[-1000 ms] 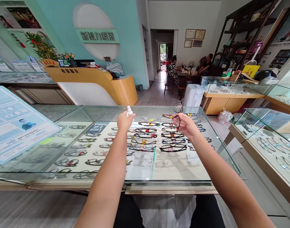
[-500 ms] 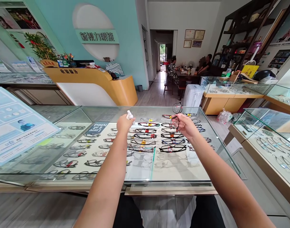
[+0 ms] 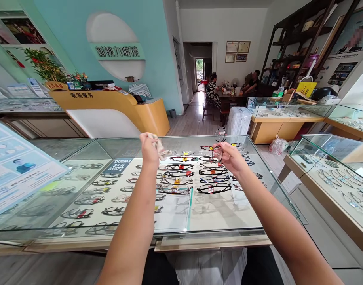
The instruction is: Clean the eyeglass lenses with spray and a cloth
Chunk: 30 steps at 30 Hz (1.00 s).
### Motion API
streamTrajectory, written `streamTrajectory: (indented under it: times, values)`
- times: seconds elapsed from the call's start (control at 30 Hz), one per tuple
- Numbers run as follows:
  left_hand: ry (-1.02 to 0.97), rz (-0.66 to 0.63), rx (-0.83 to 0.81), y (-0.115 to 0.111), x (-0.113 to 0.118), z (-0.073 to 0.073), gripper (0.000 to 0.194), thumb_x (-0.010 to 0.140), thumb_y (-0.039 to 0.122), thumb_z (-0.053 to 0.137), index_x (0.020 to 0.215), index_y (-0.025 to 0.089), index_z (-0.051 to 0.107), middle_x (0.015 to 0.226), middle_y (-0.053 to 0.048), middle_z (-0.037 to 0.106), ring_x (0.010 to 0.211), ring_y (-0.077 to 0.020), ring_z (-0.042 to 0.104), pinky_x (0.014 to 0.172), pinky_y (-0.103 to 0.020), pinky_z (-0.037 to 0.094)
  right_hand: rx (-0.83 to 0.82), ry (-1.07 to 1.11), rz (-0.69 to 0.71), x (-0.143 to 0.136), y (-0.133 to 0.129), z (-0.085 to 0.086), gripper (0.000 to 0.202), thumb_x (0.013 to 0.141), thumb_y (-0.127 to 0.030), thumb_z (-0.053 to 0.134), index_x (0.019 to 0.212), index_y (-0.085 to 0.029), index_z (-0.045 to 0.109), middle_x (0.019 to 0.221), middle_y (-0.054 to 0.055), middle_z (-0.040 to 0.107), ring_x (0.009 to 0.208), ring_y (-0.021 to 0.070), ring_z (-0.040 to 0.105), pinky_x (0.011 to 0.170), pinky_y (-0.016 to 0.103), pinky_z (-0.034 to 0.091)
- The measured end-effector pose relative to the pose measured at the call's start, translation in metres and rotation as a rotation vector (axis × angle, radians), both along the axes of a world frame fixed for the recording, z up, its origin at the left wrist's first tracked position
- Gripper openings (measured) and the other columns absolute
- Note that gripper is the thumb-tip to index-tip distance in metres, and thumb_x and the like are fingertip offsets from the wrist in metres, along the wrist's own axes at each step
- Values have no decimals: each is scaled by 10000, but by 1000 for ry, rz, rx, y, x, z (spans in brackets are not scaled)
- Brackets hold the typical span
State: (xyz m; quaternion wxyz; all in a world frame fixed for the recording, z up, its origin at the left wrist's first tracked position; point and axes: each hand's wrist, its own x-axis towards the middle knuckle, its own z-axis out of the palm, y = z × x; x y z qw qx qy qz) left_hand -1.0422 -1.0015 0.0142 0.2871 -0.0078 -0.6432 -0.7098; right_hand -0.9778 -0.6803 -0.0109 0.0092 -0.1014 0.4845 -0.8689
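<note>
My left hand is closed around a crumpled beige cloth, whose loose end hangs out toward the right. Between the fingers and thumb of my right hand is a pair of glasses with thin dark rims. The glasses are turned on end, one lens above the other, apart from the cloth. Both hands are above the far part of a glass display case. Rows of spectacle frames, several with coloured tags, lie inside under the glass.
A blue and white printed sign stands at the left on the case. Another glass case is close on the right. Beyond are a yellow counter, a white wrapped box and two people seated at a table.
The whitish bunch in my left hand now shows as a looser, spread cloth, and that hand has moved slightly left. My right hand keeps hold of the glasses. The view has tilted up a little.
</note>
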Motion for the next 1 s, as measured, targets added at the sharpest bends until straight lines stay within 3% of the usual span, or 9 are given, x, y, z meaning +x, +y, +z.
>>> streamTrajectory:
  times: [0.1,0.2,0.33,0.5,0.6,0.8,1.0]
  values:
    - [-80,-415,200,40,19,-1,392,666,314,665,948,277,395,881,3,574,713,-175,599,477,-213,345,-10,9,-1,2,0,2,479,687,-581,1082,884,-246,801,1119,56,867,872,161,740,754,282,631]
    - [-224,-593,104,74,37,-7,337,680,332,693,928,265,476,831,9,632,665,-165,600,510,-241,459,4,21,1,3,0,3,454,726,-577,1059,889,-251,788,1147,59,866,885,175,743,767,305,631]
    - [-284,-653,-52,95,49,-15,336,767,389,831,968,233,610,847,0,716,704,-164,666,617,-258,536,-8,22,5,5,1,6,461,715,-571,1066,898,-250,791,1156,60,862,910,173,746,780,293,620]
    - [-241,-687,-45,103,51,-20,597,701,621,1021,999,186,740,904,-39,783,759,-172,693,694,-278,559,-11,40,6,7,-1,10,488,655,-590,1092,878,-258,813,1101,35,867,939,172,738,763,262,592]
    - [-261,-703,23,107,51,-22,703,628,721,1056,955,186,738,888,-31,784,737,-164,669,682,-280,552,8,32,4,10,-3,12,498,659,-601,1084,881,-244,817,1107,49,869,926,173,723,756,268,567]
    - [-321,-702,119,111,50,-26,817,506,748,1096,943,211,662,809,13,758,698,-167,669,652,-283,558,57,52,-15,13,-8,12,507,642,-609,1086,821,-245,782,1082,56,857,1028,218,722,871,315,543]
    - [-309,-739,112,110,51,-26,826,544,748,1083,999,227,633,761,32,728,709,-203,709,645,-294,552,86,44,-2,9,-10,2,488,671,-619,1073,838,-255,794,1061,41,845,1057,225,711,852,307,503]
